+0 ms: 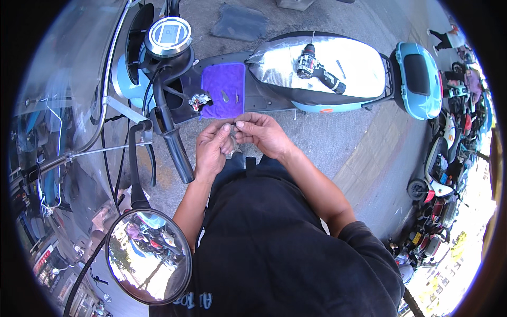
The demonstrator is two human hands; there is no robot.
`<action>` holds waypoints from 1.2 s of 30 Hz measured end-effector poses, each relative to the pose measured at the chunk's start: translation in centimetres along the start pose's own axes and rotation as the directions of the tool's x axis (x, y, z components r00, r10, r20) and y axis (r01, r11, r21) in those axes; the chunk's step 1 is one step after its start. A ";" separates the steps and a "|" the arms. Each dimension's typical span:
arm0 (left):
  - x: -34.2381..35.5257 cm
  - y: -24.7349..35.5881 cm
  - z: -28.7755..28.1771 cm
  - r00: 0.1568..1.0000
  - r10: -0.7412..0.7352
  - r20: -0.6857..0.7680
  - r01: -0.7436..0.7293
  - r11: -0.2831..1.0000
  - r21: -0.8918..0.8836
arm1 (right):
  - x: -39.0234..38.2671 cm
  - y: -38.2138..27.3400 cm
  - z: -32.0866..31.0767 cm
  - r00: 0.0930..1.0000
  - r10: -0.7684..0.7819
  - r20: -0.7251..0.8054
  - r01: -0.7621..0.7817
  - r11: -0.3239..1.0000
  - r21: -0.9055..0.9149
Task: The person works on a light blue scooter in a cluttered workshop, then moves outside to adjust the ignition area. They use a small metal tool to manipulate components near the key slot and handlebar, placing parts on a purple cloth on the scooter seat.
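Observation:
My left hand (215, 143) and my right hand (260, 136) meet in front of my waist, fingertips pinched close together on something small that I cannot make out. Just beyond them, a purple cloth (222, 79) lies on the scooter's footboard, with small metal pieces (230, 98) on it. A crumpled silvery item (198, 100) sits at the cloth's left side. A cordless drill (317, 71) with a long bit lies on the silver-covered seat (359, 61), beside a slim dark tool (340, 67).
Handlebar grip (177, 153), round mirror (148, 256) and clear windshield (68, 105) crowd my left. A light-blue rear box (420, 79) is behind the seat. Parked scooters (438, 174) line the right, where a person (449, 39) walks. A grey mat (237, 21) lies on the pavement.

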State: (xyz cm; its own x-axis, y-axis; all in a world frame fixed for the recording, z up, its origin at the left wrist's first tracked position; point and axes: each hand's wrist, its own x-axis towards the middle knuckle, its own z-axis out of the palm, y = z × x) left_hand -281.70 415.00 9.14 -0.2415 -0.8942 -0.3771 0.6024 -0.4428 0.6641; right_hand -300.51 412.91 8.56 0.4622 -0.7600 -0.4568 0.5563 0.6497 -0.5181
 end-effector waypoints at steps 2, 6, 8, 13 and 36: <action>0.5 -0.4 0.0 0.999 -0.047 0.021 0.048 0.997 -0.065 | -0.4 -0.9 -0.3 1.000 -0.015 0.015 0.015 0.999 -0.049; 0.9 -2.2 1.1 0.993 -0.113 0.019 0.115 0.985 -0.128 | -1.6 -2.9 -1.9 1.000 0.008 0.007 -0.007 0.986 -0.164; 1.2 -3.2 2.0 0.991 -0.129 0.029 0.132 0.979 -0.155 | -2.2 -3.8 -3.0 1.000 0.027 0.001 -0.026 0.981 -0.193; 2.5 -6.5 4.4 0.984 -0.131 0.121 0.159 0.953 -0.258 | -4.1 -6.1 -5.5 0.998 0.052 -0.026 -0.056 0.970 -0.236; 5.1 -9.7 8.8 0.980 0.025 0.198 0.063 0.901 -0.429 | 2.2 -26.7 -31.6 0.654 -0.695 -0.299 -0.585 -0.215 -0.782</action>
State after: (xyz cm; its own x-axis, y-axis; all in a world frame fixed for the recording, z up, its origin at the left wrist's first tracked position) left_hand -295.51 414.17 6.48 -0.3720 -0.9006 -0.2249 0.8540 -0.4270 0.2972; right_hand -336.14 394.40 -1.41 -0.2906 -0.9442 -0.1554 -0.9299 0.3169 -0.1866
